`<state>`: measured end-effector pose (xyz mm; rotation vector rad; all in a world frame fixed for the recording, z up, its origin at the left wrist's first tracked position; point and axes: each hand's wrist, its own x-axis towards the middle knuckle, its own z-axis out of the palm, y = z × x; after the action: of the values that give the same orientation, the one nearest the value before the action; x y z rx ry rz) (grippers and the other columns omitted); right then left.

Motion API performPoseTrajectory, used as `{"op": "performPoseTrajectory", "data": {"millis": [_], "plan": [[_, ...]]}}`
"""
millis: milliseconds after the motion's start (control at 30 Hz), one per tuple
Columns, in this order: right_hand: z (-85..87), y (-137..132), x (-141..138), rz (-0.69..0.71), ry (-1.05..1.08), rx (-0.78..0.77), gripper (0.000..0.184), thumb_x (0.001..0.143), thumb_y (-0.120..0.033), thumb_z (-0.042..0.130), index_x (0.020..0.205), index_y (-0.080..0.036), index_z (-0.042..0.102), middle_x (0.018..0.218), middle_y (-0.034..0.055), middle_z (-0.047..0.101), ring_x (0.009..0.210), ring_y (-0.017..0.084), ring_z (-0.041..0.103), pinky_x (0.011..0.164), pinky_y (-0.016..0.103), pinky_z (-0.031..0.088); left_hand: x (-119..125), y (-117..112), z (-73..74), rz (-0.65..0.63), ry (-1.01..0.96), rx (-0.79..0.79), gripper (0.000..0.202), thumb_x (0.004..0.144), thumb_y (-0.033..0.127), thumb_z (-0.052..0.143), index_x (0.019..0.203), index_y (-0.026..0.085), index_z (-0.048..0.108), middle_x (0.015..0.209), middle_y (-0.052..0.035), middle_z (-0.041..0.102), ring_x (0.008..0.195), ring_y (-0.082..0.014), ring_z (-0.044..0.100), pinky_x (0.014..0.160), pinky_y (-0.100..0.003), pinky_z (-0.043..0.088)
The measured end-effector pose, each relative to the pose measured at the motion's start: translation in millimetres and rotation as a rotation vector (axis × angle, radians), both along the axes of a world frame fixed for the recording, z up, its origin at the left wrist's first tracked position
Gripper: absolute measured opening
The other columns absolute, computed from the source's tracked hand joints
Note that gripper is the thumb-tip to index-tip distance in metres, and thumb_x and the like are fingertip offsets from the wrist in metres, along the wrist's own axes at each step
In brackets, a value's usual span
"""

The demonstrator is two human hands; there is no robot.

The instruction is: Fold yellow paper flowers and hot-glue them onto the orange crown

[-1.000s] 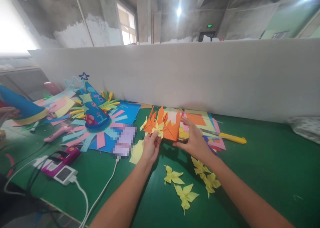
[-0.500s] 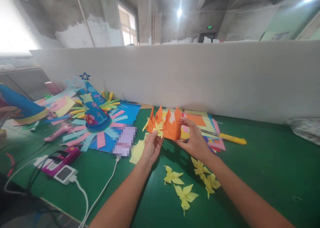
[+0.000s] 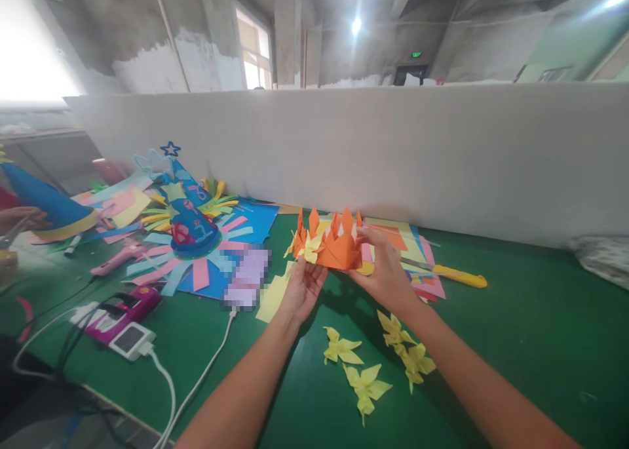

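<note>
Between my hands, above the green table, is an orange folded paper crown (image 3: 339, 251) with pointed tips. My left hand (image 3: 305, 293) grips its left lower side, the thumb by a yellow paper flower (image 3: 312, 246) on the crown's front. Another bit of yellow paper sticks out at the crown's left edge. My right hand (image 3: 386, 269) holds the right end, thumb below and fingers at the upper edge. Below on the table lie several yellow paper flowers, among them one nearer (image 3: 366, 387) and one farther back (image 3: 340, 346).
A yellow-handled knife or scissors (image 3: 459, 276) lies right, by stacked coloured paper (image 3: 430, 246). Left are decorated cone hats (image 3: 194, 229), a pink glue gun (image 3: 118, 259), a blurred phone (image 3: 247, 275) on a cable and a power strip (image 3: 122, 314). Another person's hand (image 3: 22, 221) is far left. A white partition (image 3: 393, 154) stands behind.
The crown has turned and tipped slightly in my hands, so more of its inside and back points show. Both hands keep hold of it. The view has shifted a little.
</note>
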<state>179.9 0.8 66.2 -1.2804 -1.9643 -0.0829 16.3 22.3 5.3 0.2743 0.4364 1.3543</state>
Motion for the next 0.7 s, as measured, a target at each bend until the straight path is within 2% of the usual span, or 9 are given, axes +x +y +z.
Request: {"op": "performPoseTrajectory", "data": {"millis": [300, 433, 600, 700], "plan": [[-2.4, 5, 0, -0.005, -0.010, 0.071, 0.061, 0.075, -0.020, 0.059, 0.129, -0.026, 0.031, 0.121, 0.0100, 0.050, 0.118, 0.028, 0.045, 0.092, 0.042, 0.033, 1, 0, -5.4, -0.058, 0.016, 0.060, 0.031, 0.070, 0.041, 0.070, 0.085, 0.016, 0.061, 0.082, -0.0027, 0.067, 0.077, -0.0119, 0.065, 0.080, -0.026, 0.052], [-3.7, 6, -2, -0.020, -0.015, 0.088, 0.061, 0.076, -0.022, 0.060, 0.130, -0.025, 0.031, 0.125, 0.0114, 0.047, 0.119, 0.028, 0.043, 0.092, 0.041, 0.033, 4, -5, -2.9, -0.089, 0.031, 0.133, 0.036, 0.064, 0.031, 0.077, 0.095, 0.019, 0.061, 0.094, -0.0029, 0.068, 0.087, -0.0153, 0.065, 0.087, -0.031, 0.049], [-6.6, 3, -13, -0.059, -0.086, 0.104, 0.060, 0.076, -0.021, 0.060, 0.130, -0.024, 0.033, 0.124, 0.0121, 0.049, 0.116, 0.028, 0.046, 0.089, 0.040, 0.033, 9, -15, 4.2, -0.144, 0.110, 0.318, 0.038, 0.069, 0.017, 0.073, 0.104, 0.023, 0.060, 0.112, -0.0030, 0.064, 0.107, -0.0172, 0.058, 0.096, -0.035, 0.042], [-9.6, 2, -19, -0.040, -0.138, 0.112, 0.057, 0.080, -0.023, 0.056, 0.131, -0.023, 0.032, 0.126, 0.0126, 0.050, 0.119, 0.028, 0.045, 0.089, 0.040, 0.032, 10, -15, 3.9, -0.137, 0.165, 0.290, 0.032, 0.072, 0.018, 0.070, 0.102, 0.021, 0.061, 0.110, -0.0030, 0.065, 0.102, -0.0152, 0.060, 0.092, -0.031, 0.045]]}}
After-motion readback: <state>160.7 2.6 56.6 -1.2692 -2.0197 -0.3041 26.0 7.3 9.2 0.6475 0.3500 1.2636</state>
